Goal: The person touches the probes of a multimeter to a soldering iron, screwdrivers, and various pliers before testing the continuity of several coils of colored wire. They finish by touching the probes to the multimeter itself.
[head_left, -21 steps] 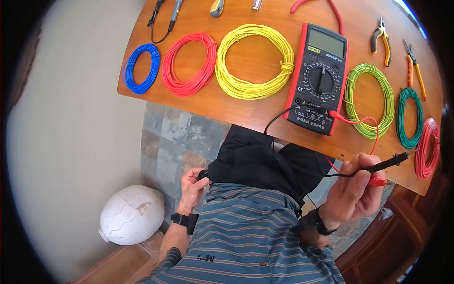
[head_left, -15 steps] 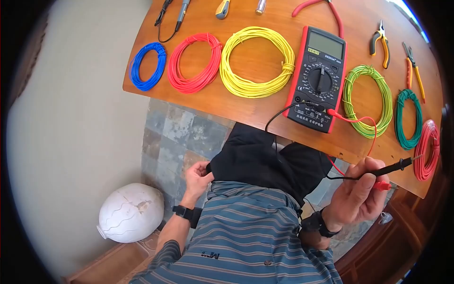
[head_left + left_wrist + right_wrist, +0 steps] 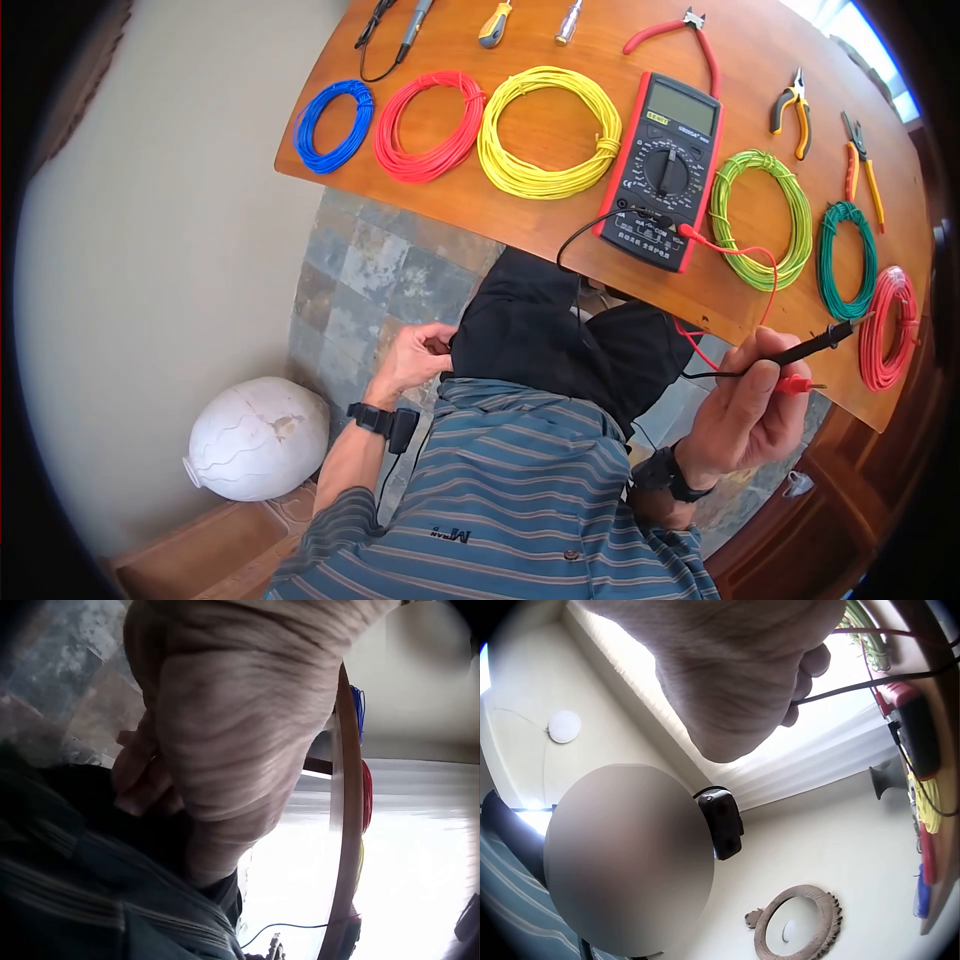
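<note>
My right hand (image 3: 745, 410) holds two multimeter probes. The black probe (image 3: 805, 348) is pinched between thumb and fingers, its tip pointing right past the table edge. Below it, the red probe (image 3: 795, 385) pokes out of the same hand. Their leads run to the red-and-black multimeter (image 3: 665, 170), which lies face up near the table's front edge. My left hand (image 3: 408, 358) is down at the hip, where thumb and fingers pinch the side of the black trousers (image 3: 530, 320). In the left wrist view the thumb presses into dark cloth with the fingers bent opposite.
Along the wooden table (image 3: 560, 225) lie wire coils: blue (image 3: 348, 160), red (image 3: 392, 160), yellow (image 3: 490, 165), yellow-green (image 3: 800, 220), dark green (image 3: 828, 270) and pinkish red (image 3: 872, 340). Behind them are cutters (image 3: 710, 60), pliers (image 3: 803, 130), a screwdriver (image 3: 492, 27) and other tools. A white pot (image 3: 250, 440) stands left.
The left hand has shifted up slightly along the trousers' side, and the dark fold seen at its fingertips no longer shows. The right hand keeps both probes, nearly still. The view has tilted a little.
</note>
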Available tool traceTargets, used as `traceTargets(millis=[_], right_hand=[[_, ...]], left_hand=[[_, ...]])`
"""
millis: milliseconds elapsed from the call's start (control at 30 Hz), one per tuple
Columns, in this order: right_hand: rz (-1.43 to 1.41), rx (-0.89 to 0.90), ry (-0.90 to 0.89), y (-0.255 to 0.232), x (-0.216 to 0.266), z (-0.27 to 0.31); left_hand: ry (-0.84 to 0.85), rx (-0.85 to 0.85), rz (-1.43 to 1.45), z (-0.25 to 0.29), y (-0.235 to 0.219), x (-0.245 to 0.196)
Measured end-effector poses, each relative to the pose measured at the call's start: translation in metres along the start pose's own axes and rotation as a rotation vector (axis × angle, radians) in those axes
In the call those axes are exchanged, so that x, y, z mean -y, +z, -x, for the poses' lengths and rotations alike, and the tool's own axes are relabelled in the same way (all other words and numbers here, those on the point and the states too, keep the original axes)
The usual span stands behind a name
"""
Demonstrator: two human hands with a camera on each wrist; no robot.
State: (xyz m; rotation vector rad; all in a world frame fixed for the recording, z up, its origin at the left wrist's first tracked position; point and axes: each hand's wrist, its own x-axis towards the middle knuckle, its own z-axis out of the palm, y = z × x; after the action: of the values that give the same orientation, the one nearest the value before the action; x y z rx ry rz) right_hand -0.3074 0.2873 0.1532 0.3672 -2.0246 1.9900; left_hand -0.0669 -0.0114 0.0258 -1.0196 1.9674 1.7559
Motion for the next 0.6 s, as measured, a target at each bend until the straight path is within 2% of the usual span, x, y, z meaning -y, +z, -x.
traceTargets(millis=[67,100,167,200,267,300,367,500,600], right_hand=[[-0.094,0.074,0.000,-0.007,0.001,0.003],[-0.088,0.066,-0.007,-0.009,0.001,0.003],[-0.078,0.070,-0.038,-0.007,0.000,0.004],[-0.076,0.071,-0.042,-0.007,0.001,0.005],[-0.056,0.069,-0.042,-0.004,0.003,0.006],[-0.057,0.074,-0.047,-0.004,0.003,0.008],[-0.028,0.090,-0.080,-0.004,0.004,0.010],[-0.006,0.118,-0.070,-0.010,0.007,0.014],[0.009,0.134,-0.083,-0.009,0.005,0.013]], left_hand=[[0.136,-0.079,-0.091,-0.009,-0.002,0.018],[0.145,-0.070,-0.093,-0.010,0.003,0.016],[0.371,-0.282,-0.142,-0.012,0.015,0.015],[0.374,-0.282,-0.138,-0.012,0.019,0.006],[0.602,-0.165,-0.310,-0.014,0.024,-0.016],[0.604,-0.170,-0.305,-0.018,0.029,-0.018],[0.760,-0.137,-0.436,-0.023,0.036,-0.021],[0.807,-0.150,-0.598,-0.026,0.042,-0.032],[0.907,-0.158,-0.768,-0.036,0.042,-0.032]])
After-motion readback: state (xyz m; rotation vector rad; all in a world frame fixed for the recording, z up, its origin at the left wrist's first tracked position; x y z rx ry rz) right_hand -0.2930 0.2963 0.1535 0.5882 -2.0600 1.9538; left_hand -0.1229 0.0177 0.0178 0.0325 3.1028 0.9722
